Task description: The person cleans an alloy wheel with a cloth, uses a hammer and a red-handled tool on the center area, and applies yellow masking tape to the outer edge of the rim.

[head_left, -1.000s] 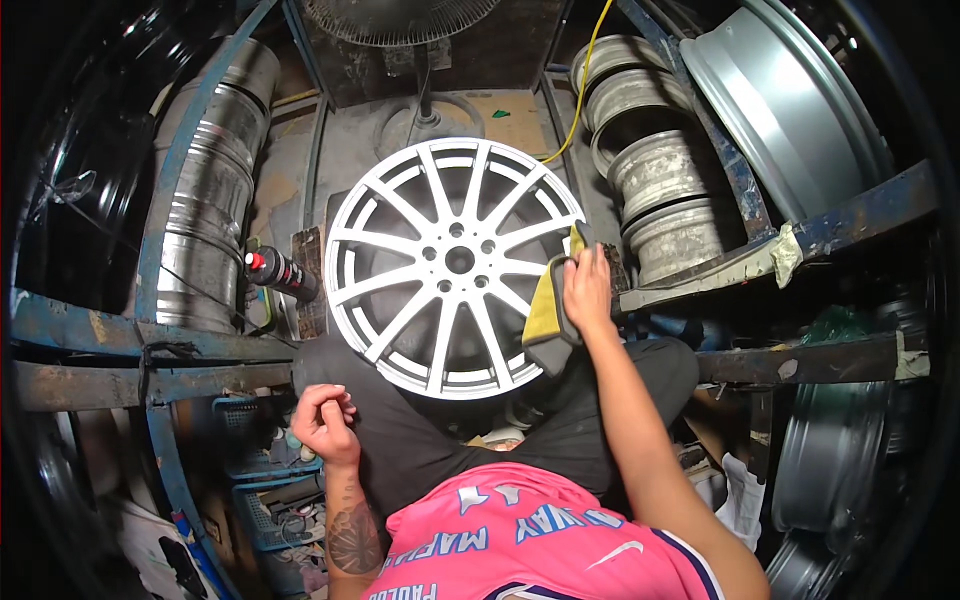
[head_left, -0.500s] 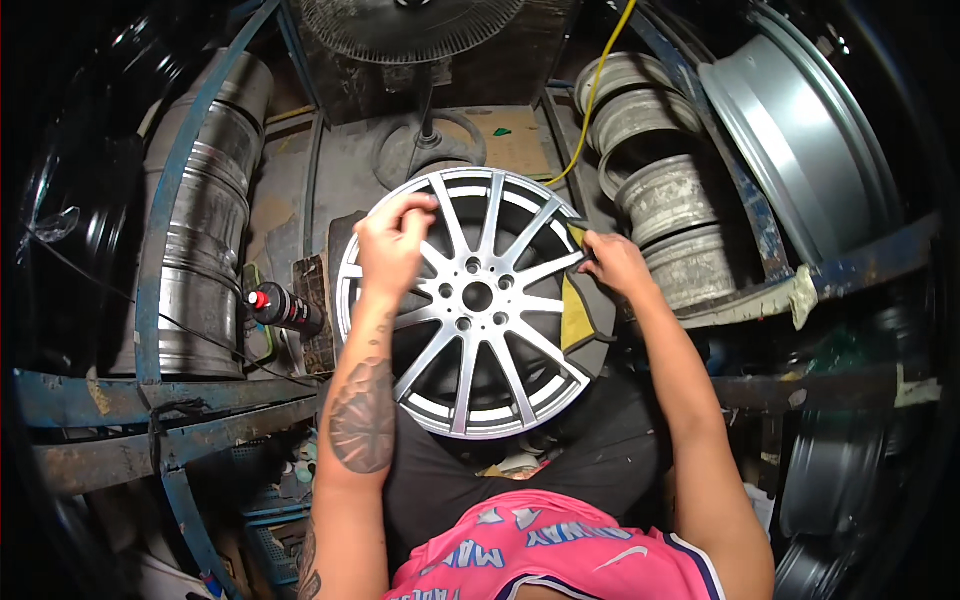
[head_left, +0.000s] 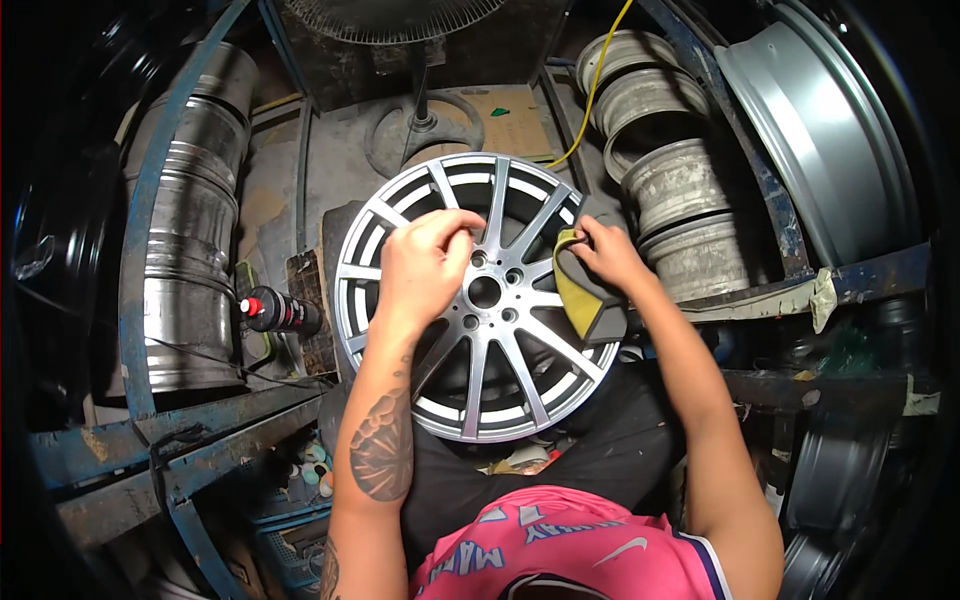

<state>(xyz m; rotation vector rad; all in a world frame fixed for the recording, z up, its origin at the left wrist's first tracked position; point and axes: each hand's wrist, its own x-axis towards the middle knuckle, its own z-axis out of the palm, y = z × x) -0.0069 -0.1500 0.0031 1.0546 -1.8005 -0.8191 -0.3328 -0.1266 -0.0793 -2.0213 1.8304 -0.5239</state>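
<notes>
Left hand (head_left: 425,262): fingers curled and resting on the upper-left spokes of the silver alloy wheel (head_left: 480,350), beside its hub; whether the fingers pinch anything cannot be told. Right hand (head_left: 605,255): closed on a yellow-and-grey sponge pad (head_left: 585,297), pressing it against the wheel's right rim. The wheel is a multi-spoke rim lying face up across the person's lap, on dark trousers (head_left: 610,455), its upper edge pointing away from the body. A pink shirt (head_left: 560,550) shows at the lower edge of the view, and a tattoo marks the left forearm.

Left of the wheel, well apart from either hand, a dark bottle with a red-and-white cap (head_left: 280,312) lies on its side on the workshop floor. Beyond it a stack of bare steel rims (head_left: 190,250) stands behind a blue metal frame (head_left: 140,240). Above the wheel is the round base of a pedestal fan (head_left: 425,125). To the upper right a second stack of worn grey rims (head_left: 670,190) stands, with a yellow cable (head_left: 597,80) running down past it, and a large grey rim (head_left: 830,150) leans at the far right.
</notes>
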